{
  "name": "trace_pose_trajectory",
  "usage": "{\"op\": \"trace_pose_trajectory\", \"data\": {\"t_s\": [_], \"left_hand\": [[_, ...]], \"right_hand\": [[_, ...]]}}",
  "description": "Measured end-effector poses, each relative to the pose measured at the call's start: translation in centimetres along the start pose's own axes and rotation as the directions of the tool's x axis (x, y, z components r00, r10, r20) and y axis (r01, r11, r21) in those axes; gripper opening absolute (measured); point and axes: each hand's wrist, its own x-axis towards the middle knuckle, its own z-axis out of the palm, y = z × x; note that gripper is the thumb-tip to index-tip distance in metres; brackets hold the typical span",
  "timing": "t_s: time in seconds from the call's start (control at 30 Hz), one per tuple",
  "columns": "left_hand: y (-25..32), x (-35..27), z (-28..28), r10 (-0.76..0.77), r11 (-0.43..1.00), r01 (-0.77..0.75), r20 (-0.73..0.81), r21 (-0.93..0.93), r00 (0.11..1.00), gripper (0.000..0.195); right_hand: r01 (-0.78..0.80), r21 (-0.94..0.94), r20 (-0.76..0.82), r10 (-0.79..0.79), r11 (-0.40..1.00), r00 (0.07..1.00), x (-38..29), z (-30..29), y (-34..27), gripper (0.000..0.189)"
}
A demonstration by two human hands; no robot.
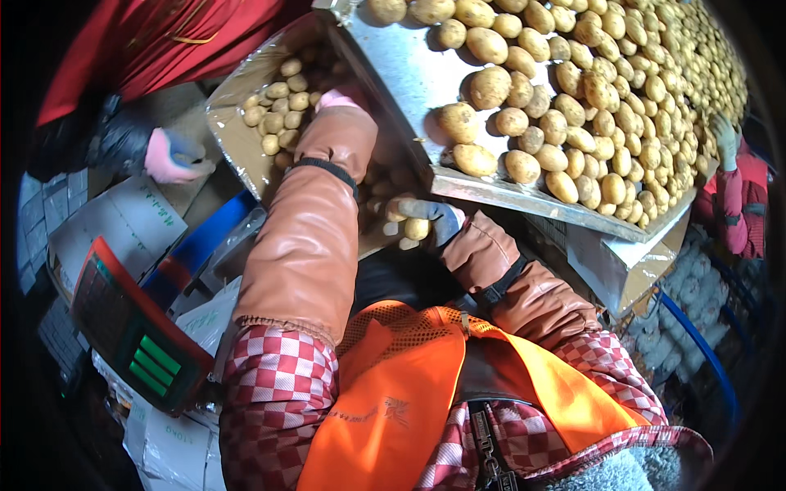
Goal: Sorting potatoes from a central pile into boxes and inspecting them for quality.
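Note:
My left hand (339,101), in a pink-cuffed glove, reaches into an open cardboard box (236,132) with a plastic liner. Its fingers are blurred and mostly hidden in shadow beside the table's edge. Small potatoes (279,110) lie in the box to the left of that arm, with more in the dark to its right. At the box's near right side, my right hand (436,216) wears a grey-blue glove and holds small potatoes (417,229) by its fingers. Above it, a metal-topped sorting table (393,61) bears a large spread of potatoes (552,123).
Another person's gloved hand (175,156) is left of the box, below a red garment (159,43). A scale display (141,337) stands on the left near a blue post (212,236) and cartons (116,221). Another worker's gloved hand (724,140) touches potatoes at far right.

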Motion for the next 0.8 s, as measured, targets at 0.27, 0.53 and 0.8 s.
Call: {"op": "trace_pose_trajectory", "data": {"t_s": [0.27, 0.53, 0.8], "left_hand": [[-3.4, -2.0, 1.0, -0.061, 0.998, 0.062, -0.041, 0.022, 0.997, 0.052], [-8.0, -15.5, 2.4, -0.126, 0.640, 0.247, 0.217, -0.728, 0.968, 0.051], [-7.3, -19.3, 8.8, -0.040, 0.571, -0.186, -0.253, -0.800, 0.967, 0.033]], "right_hand": [[0.039, 0.041, 0.066, -0.041, 0.998, 0.997, -1.7, -1.3, 1.8, 0.058], [-0.042, 0.361, 0.273, -0.063, 0.932, 0.960, -1.2, -2.0, 3.3, 0.056], [-0.033, 0.241, 0.464, -0.085, 0.970, 0.882, -3.3, 1.6, 1.9, 0.062]]}}
